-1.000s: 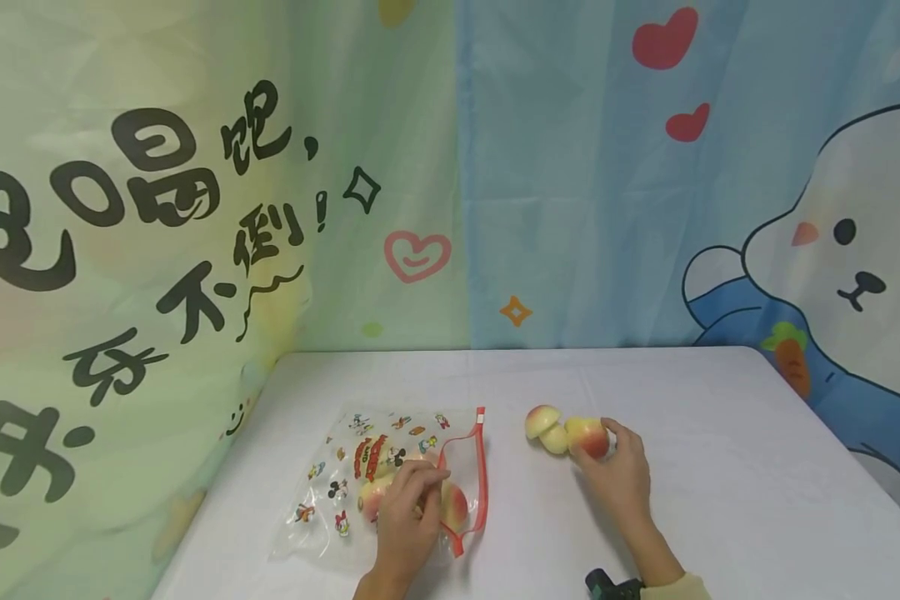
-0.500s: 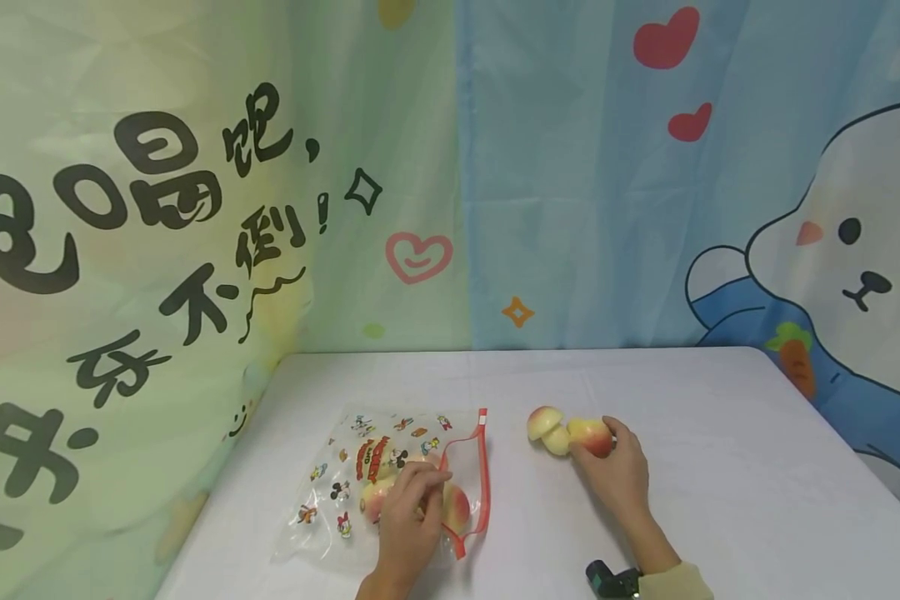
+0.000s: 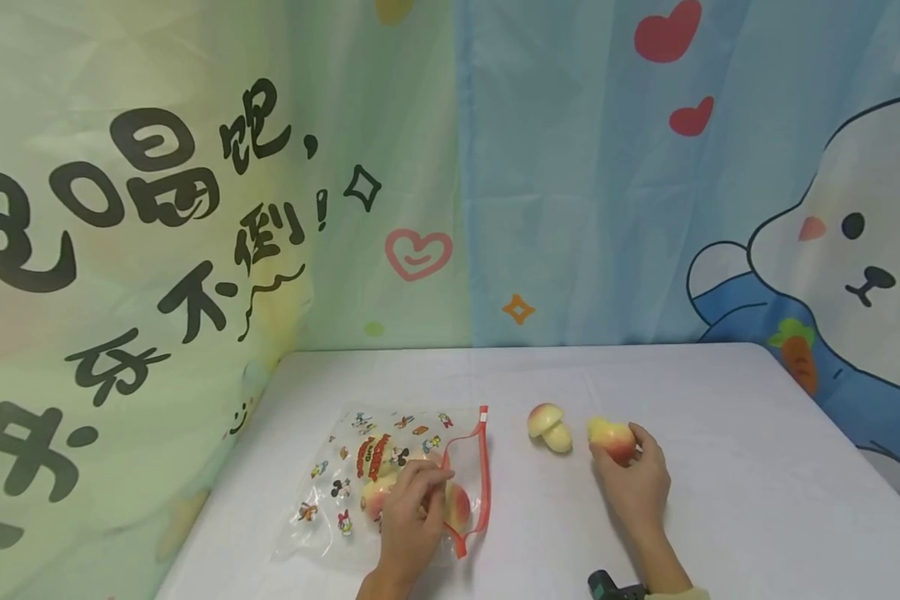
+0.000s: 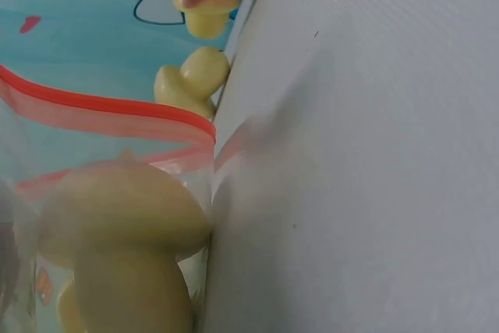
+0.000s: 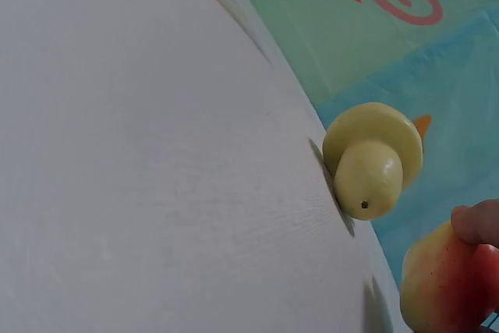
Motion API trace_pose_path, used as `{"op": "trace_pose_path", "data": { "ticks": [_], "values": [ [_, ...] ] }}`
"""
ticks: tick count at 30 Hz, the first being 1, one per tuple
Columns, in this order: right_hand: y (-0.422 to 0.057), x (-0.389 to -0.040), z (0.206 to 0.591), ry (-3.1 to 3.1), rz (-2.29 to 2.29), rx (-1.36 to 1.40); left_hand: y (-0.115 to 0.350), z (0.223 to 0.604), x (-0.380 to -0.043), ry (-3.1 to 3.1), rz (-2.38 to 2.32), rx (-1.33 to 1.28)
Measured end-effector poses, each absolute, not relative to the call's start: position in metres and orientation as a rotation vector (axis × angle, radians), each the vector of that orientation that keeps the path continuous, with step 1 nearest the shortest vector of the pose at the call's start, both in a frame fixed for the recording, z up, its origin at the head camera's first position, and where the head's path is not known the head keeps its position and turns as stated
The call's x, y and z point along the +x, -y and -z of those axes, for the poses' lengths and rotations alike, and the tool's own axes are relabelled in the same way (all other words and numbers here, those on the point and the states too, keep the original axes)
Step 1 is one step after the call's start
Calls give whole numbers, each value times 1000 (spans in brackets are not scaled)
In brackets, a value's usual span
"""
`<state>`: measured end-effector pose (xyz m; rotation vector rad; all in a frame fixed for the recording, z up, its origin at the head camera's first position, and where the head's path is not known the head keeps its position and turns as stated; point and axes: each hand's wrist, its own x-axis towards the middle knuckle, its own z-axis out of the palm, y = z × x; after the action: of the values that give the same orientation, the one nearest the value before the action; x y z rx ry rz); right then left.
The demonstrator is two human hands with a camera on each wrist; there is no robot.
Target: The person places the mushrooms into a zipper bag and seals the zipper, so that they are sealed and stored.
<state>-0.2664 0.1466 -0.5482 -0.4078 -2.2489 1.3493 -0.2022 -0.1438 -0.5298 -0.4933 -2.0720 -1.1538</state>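
- Beyond the far edge of your desk hangs the cloth backdrop, green with dark lettering on the left, blue with red hearts and a white cartoon animal on the right.
- The desk in front of you has a plain white top with rounded far corners.
- On its left half you have the clear printed bag, lying with its red-edged mouth towards the desk's right edge; your left wrist view looks along that mouth, which gapes.
- Your left hand is on the bag, fingers bent narrow and gripping it at the mouth.
- Your right hand, over the right half of the desk, holds the red-capped mushroom between thumb and fingers; you cannot tell here whether that piece touches the desk.
- Inside the bag you have several mushroom pieces, yellow and red, partly covered by your left hand; their number is unclear.
- Between the bag and your right hand, apart from both, the loose mushroom lies tipped over on the desk, its stem pointing towards the near right corner.
- At the near edge of your head view, a dark device sits by your right wrist.
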Motion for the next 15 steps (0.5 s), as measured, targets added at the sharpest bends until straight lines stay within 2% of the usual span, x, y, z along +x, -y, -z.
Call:
{"op": "trace_pose_path", "data": {
  "ticks": [8, 15],
  "values": [
    [-142, -257, 539, 2209, -1388, -329, 143, 528, -202, 2078, 1153, -484],
    [-118, -247, 534, 2135, -1385, -33, 143, 528, -202, 2079, 1138, -478]
  ]
}}
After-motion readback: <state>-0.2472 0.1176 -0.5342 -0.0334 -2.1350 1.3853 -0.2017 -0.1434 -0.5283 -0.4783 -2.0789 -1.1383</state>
